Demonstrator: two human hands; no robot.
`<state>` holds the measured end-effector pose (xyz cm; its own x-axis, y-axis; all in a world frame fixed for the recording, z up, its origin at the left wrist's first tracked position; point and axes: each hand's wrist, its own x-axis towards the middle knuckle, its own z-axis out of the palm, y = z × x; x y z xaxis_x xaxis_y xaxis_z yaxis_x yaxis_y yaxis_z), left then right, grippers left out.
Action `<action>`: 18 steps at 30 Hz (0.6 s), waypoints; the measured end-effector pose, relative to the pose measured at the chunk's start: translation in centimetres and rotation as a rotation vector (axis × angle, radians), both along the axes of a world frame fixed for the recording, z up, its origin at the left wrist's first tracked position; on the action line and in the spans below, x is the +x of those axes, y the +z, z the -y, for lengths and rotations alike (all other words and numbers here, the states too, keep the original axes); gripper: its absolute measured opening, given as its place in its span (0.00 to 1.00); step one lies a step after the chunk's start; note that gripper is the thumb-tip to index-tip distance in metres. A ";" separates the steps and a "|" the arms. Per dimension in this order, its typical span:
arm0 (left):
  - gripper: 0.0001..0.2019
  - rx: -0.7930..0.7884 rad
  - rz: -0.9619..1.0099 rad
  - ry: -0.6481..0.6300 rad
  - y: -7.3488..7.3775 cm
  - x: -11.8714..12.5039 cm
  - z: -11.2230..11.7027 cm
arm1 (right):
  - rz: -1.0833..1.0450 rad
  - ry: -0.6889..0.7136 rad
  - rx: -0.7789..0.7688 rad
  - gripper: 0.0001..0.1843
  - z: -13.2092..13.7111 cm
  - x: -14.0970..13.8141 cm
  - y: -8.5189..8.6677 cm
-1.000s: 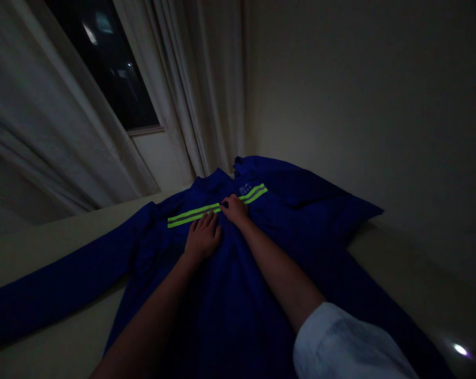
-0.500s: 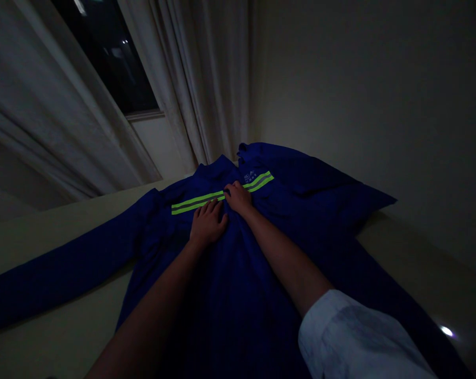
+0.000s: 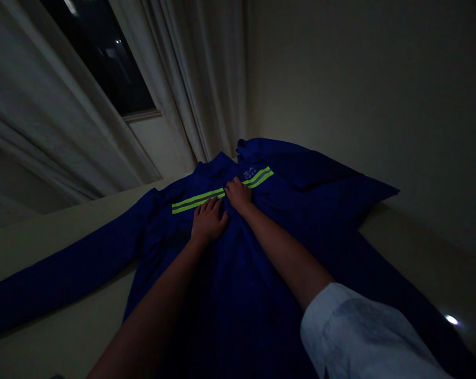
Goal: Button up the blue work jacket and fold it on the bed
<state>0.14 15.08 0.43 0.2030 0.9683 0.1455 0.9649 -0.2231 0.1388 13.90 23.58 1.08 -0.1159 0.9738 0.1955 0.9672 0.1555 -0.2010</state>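
Cloth fills the middle of my view: a deep-blue, long-sleeved jacket lies spread front up on a pale cream flat surface, its collar pointing away from me. My left hand rests palm down on the chest, fingers slightly fanned and clasping nothing, their tips over the lower edge of the yellow-green stripe with a grey centre line on that half. My right hand sits just beside it at the front opening, fingers curled down onto the cloth; I cannot tell whether they pinch the edge or only press it. Just past those fingers, the matching stripe on the other half slants up toward a small pale printed emblem.

I judge the step in hand to be working the two front edges at chest height, where the stripes come close to meeting. From here, the next move seems to call for a steady left palm and small, careful work by the right fingertips along that opening, as the dim light and dark cloth make the edge hard to make out.

One sleeve stretches out flat to my left; on my right the cloth juts to a pointed corner near the plain wall.
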 end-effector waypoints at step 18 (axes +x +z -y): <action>0.30 0.022 -0.009 0.001 0.0 0.1 0.1 | -0.047 0.061 0.055 0.16 -0.8 0.1 -0.5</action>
<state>0.23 14.99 0.42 0.2030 0.9652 0.1649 0.9664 -0.2246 0.1248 13.98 24.39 0.56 -0.1639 0.9530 0.2548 0.9452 0.2256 -0.2358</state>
